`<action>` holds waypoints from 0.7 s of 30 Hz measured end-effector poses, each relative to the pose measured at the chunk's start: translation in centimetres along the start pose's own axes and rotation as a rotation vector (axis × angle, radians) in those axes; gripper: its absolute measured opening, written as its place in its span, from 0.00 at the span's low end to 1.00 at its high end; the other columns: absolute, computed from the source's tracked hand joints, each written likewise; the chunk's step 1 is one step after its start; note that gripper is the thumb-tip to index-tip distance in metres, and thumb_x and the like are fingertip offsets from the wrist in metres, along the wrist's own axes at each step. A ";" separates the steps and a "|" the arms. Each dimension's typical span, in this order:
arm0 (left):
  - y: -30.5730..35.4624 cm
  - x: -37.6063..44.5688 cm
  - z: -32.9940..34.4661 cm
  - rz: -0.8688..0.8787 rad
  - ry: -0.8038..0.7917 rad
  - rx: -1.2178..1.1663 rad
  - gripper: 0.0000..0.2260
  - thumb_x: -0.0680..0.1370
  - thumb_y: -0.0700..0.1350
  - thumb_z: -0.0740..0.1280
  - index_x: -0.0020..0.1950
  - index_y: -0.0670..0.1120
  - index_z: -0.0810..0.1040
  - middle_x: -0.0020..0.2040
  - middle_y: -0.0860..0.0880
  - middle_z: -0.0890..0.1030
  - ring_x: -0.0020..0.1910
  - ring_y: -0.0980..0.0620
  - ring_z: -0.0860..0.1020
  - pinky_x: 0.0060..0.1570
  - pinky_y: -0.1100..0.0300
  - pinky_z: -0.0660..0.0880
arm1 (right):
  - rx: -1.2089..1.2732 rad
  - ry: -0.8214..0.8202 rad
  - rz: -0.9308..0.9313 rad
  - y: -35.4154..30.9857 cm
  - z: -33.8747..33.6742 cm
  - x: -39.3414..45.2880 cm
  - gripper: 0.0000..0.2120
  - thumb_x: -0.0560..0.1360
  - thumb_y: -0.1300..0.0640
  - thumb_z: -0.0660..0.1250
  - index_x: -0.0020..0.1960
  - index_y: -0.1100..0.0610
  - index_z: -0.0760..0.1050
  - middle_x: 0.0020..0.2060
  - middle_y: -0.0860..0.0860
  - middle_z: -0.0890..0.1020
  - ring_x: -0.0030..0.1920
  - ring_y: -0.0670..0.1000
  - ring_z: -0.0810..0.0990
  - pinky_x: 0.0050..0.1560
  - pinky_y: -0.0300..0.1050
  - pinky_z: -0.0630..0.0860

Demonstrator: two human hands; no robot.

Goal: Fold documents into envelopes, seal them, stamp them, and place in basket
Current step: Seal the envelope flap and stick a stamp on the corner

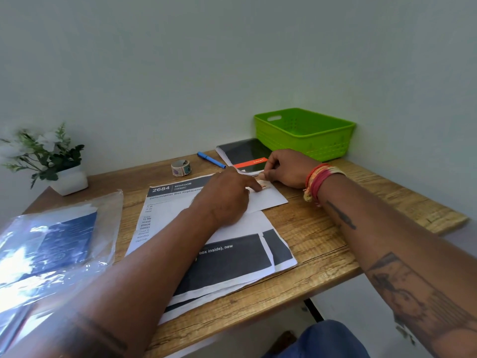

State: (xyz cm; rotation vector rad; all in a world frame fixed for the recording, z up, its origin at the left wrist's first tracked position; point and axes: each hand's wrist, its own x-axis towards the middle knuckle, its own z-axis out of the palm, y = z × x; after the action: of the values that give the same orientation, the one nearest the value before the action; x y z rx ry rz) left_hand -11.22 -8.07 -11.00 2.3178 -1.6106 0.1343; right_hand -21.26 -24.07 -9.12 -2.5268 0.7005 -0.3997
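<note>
Left hand is lying flat on the white envelope, one finger pressing a small stamp at its far corner. Right hand is pinching a thin white paper strip just beyond the envelope, fingers curled. Envelope is sitting on printed documents spread over the wooden surface. Green perforated plastic basket is standing at the far right corner, a black notebook beside it. Blue pen and tape roll are lying further left; potted plant and shiny plastic bag at left.
</note>
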 end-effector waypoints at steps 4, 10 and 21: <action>-0.1 0.1 -0.1 -0.011 0.026 -0.061 0.20 0.82 0.39 0.59 0.61 0.60 0.82 0.53 0.49 0.76 0.48 0.53 0.73 0.47 0.62 0.65 | -0.056 -0.100 0.000 0.1 -0.8 -0.6 0.11 0.73 0.47 0.75 0.49 0.53 0.82 0.41 0.44 0.79 0.44 0.46 0.77 0.48 0.45 0.73; -0.2 0.6 -0.1 -0.052 0.009 -0.075 0.20 0.82 0.39 0.58 0.63 0.59 0.81 0.51 0.48 0.76 0.44 0.52 0.72 0.47 0.62 0.66 | -0.162 -0.263 0.040 0.2 -1.6 0.8 0.21 0.70 0.42 0.76 0.59 0.48 0.77 0.50 0.44 0.78 0.52 0.48 0.76 0.52 0.44 0.71; -0.5 1.0 0.4 -0.036 -0.039 0.003 0.22 0.81 0.40 0.58 0.68 0.62 0.77 0.55 0.46 0.75 0.49 0.49 0.74 0.47 0.59 0.67 | -0.138 -0.220 0.065 0.0 -1.2 1.3 0.15 0.76 0.43 0.70 0.51 0.54 0.83 0.44 0.49 0.83 0.46 0.50 0.79 0.45 0.45 0.72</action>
State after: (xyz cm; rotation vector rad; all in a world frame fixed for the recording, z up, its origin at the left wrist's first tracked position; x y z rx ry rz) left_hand -10.42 -8.98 -11.20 2.3637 -1.5868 0.0842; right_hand -20.64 -25.17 -7.90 -2.6160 0.7436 -0.0503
